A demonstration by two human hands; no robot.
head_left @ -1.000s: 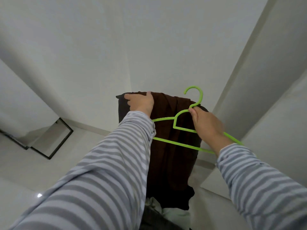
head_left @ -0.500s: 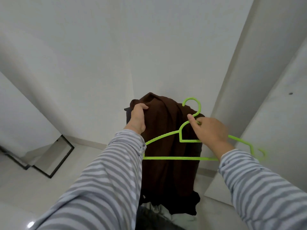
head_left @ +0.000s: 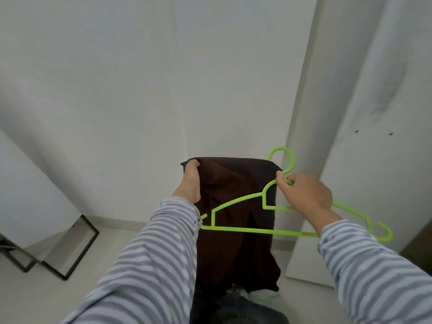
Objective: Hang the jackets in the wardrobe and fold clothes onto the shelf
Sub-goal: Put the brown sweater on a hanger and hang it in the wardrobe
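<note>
1. Hanging was the step in hand: a dark brown garment [head_left: 236,206] was held up in front of the person, with a green hanger [head_left: 236,202] laid across its near face.
2. Left hand [head_left: 190,183] gripped the garment's top left corner, its fingers [head_left: 194,165] curled over the edge with cloth bunched just below them.
3. Right hand [head_left: 306,195] pinched the hanger at the neck, just under the hook, and its fingers [head_left: 281,180] also touched the garment's top right corner; whether they held the cloth too could not be told.
4. The hanger's bars ran down and to the left of those right fingers, crossing the cloth; its far end passed behind the right wrist.
5. The garment hung straight down from both sets of fingers, its lower hem near a heap of other clothes [head_left: 257,298] below.
6. By my judgement the next move called for feeding a hanger arm into the neck or a shoulder, so the left fingers would need to open the cloth's edge.
7. No container showed clearly; whether the heap sat in a basket could not be told, and no wardrobe rail or shelf was in view.
</note>
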